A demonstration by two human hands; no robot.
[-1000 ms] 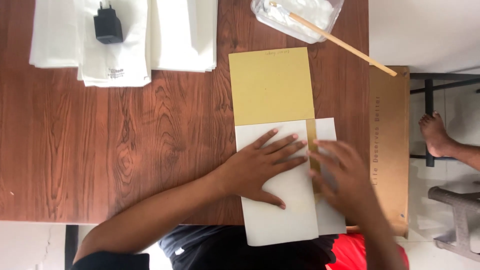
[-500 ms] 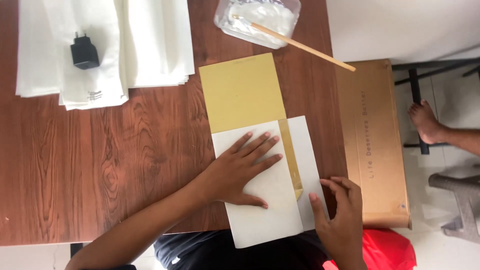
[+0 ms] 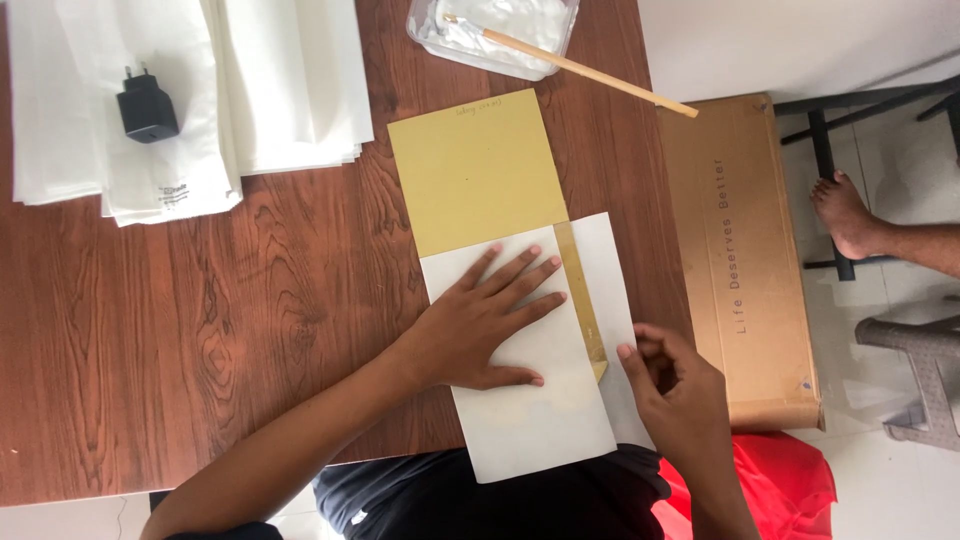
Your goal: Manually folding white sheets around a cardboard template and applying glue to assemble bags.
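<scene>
Two hands (image 3: 480, 325) shifted, one white sheet (image 3: 530, 420)

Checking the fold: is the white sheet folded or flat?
Folded: white sheet wraps the yellow card, a card strip showing between its flaps.

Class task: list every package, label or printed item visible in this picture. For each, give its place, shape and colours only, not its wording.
Cardboard box: right of the table, long, brown, dark print along its length.
Plastic container: table's top edge, clear, rectangular, white paste inside.
White sheet stack: top left, small dark print near an edge.
</scene>
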